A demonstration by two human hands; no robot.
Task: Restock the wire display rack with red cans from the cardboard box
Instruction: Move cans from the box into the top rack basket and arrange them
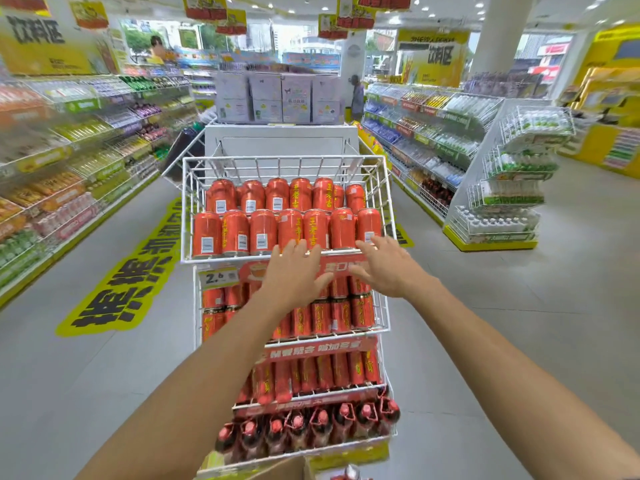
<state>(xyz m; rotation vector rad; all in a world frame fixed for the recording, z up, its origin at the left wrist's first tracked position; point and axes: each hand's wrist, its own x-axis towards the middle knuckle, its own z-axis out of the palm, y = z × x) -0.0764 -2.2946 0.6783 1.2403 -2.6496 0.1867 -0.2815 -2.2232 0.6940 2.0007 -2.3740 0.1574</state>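
Note:
A white wire display rack (194,202) stands right in front of me with several tiers. Its top basket holds two rows of upright red cans (263,232). Lower tiers hold more red cans (341,315) and dark bottles with red caps (298,431). My left hand (294,271) is spread open at the front rim of the top basket, fingertips near the front row of cans. To the right of it, my right hand (384,265) is also open, fingers spread by the rightmost front can. Neither hand holds anything. A brown corner of the cardboard box (284,469) shows at the bottom edge.
Shelves of drinks (69,161) line the aisle on my left, and more shelves (433,133) on the right. A white wire end rack with bottles (512,181) stands at right. Stacked cartons (277,98) sit behind the rack. A yellow floor sticker (131,271) lies to the left.

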